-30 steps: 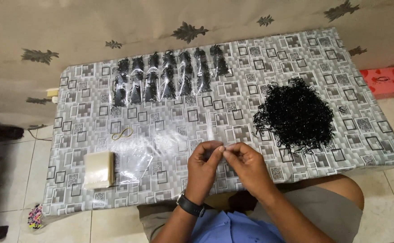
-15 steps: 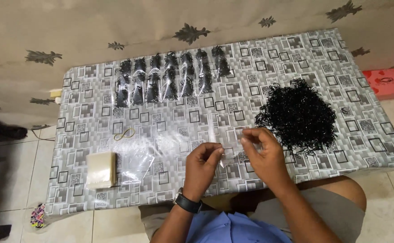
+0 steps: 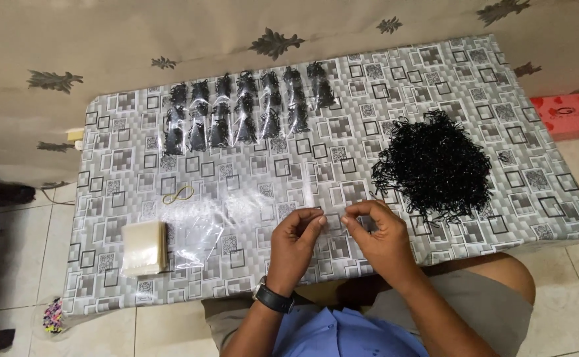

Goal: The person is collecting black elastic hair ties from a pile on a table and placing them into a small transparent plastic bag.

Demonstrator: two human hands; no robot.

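Right hand (image 3: 385,238) back by left hand (image 3: 294,244)

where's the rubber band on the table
In the head view, the tan rubber band lies on the table's left side, below the rows of filled packets and above the stack of empty bags.

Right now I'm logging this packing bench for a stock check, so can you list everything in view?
loose band heap: one, black, table's right side
filled packets: about fourteen, clear with black contents, two rows at far edge
small clear bag: one, transparent, pinched between both hands
empty bag stack: one, pale, near left
rubber band: one, tan, left of centre
table: one, grey patterned cover
box: one, red, floor at right
left hand: wristwatch
right hand: bare
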